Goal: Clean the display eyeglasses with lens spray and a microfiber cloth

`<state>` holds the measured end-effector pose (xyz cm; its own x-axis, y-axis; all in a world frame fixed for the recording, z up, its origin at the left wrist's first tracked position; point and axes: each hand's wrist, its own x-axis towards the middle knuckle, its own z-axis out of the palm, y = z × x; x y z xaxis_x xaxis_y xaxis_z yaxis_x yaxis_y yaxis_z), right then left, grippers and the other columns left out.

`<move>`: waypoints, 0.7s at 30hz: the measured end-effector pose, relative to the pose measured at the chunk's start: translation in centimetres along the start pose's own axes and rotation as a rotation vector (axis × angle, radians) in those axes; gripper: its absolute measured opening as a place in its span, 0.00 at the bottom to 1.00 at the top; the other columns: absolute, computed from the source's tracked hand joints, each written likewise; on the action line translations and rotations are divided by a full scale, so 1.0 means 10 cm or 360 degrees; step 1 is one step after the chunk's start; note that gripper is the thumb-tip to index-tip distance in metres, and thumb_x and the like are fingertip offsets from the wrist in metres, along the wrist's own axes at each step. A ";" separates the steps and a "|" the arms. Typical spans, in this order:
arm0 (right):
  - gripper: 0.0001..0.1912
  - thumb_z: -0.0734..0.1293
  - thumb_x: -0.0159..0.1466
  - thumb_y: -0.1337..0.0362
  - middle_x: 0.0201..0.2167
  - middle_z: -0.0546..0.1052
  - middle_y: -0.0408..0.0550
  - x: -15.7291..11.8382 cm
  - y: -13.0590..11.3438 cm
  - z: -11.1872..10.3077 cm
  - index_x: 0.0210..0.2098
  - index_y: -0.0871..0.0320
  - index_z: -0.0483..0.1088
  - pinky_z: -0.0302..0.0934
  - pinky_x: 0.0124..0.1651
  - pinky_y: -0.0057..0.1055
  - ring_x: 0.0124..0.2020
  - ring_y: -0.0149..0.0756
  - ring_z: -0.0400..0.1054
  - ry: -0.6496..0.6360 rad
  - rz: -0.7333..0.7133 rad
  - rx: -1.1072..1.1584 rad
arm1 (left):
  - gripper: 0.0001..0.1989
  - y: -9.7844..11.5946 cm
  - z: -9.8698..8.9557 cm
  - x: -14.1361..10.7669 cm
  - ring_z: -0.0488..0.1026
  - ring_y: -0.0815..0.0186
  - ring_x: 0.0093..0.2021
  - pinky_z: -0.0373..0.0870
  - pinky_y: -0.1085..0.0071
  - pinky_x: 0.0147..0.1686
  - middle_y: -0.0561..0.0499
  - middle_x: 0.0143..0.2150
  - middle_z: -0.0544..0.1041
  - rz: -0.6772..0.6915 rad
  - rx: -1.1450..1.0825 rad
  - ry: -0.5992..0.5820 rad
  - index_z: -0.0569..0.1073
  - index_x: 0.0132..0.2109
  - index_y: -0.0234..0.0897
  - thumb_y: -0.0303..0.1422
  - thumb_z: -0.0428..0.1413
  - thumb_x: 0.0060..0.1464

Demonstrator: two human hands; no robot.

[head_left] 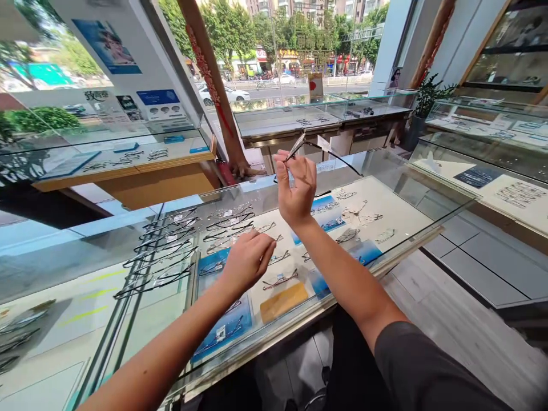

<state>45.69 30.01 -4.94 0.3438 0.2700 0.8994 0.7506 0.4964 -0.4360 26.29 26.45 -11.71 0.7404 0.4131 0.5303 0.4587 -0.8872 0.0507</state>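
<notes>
My right hand (298, 188) is raised above the glass display counter, its thumb and fingers pinching a pair of eyeglasses (294, 149). The glasses are tilted, with a dark temple (342, 158) reaching out to the right and a small white tag (324, 143) hanging by it. My left hand (250, 256) is lower and to the left, over the counter's glass top, with its fingers curled in and nothing showing in them. Rows of dark-framed glasses (160, 260) lie left of it. A red-framed pair (280, 279) lies just right of and below it.
The glass counter (274, 337) runs across in front of me, with blue display cards (233, 331) and a tan pad (283, 302) in it. More glass cases stand left, behind and right. A wooden post (218, 85) rises beyond the counter; a potted plant (427, 97) stands at right.
</notes>
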 end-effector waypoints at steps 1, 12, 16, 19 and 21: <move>0.20 0.57 0.81 0.64 0.54 0.82 0.50 0.03 -0.02 -0.03 0.60 0.47 0.78 0.63 0.70 0.51 0.61 0.42 0.75 0.0011 0.0003 0.0008 | 0.12 0.03 0.11 0.09 0.75 0.55 0.40 0.71 0.59 0.40 0.45 0.36 0.80 0.0040 0.0018 -0.0125 0.75 0.40 0.39 0.31 0.50 0.73; 0.22 0.62 0.78 0.69 0.55 0.83 0.51 0.02 -0.30 -0.23 0.66 0.48 0.73 0.63 0.69 0.44 0.63 0.41 0.74 -0.0166 -0.0247 -0.0017 | 0.30 0.74 1.22 1.66 0.50 0.34 0.81 0.55 0.36 0.74 0.38 0.83 0.53 0.0224 -0.0326 -0.0726 0.68 0.76 0.49 0.47 0.54 0.72; 0.19 0.62 0.78 0.65 0.57 0.82 0.50 -0.02 -0.29 -0.23 0.64 0.46 0.76 0.62 0.72 0.49 0.67 0.45 0.72 -0.0236 -0.0147 0.0023 | 0.31 0.79 1.38 1.75 0.52 0.35 0.80 0.52 0.36 0.75 0.41 0.81 0.61 0.0210 -0.0428 -0.0821 0.69 0.75 0.44 0.49 0.54 0.71; 0.18 0.62 0.78 0.60 0.60 0.80 0.50 -0.06 -0.32 -0.26 0.62 0.43 0.78 0.57 0.76 0.56 0.71 0.49 0.67 -0.0328 -0.0042 0.0149 | 0.24 0.66 1.24 1.54 0.59 0.40 0.78 0.53 0.39 0.75 0.45 0.73 0.73 0.0198 -0.0553 -0.0673 0.78 0.67 0.48 0.44 0.58 0.68; 0.18 0.62 0.78 0.59 0.60 0.80 0.49 -0.08 -0.34 -0.27 0.62 0.42 0.78 0.55 0.77 0.59 0.72 0.50 0.67 -0.0358 -0.0005 0.0225 | 0.17 0.56 1.02 1.26 0.68 0.44 0.74 0.58 0.44 0.74 0.47 0.65 0.82 0.0099 -0.0666 -0.0529 0.84 0.57 0.50 0.39 0.64 0.62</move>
<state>44.44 25.86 -4.10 0.1957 0.4373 0.8778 0.6599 0.6034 -0.4477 43.21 28.76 -13.39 0.9066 0.3399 0.2501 0.2243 -0.8901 0.3967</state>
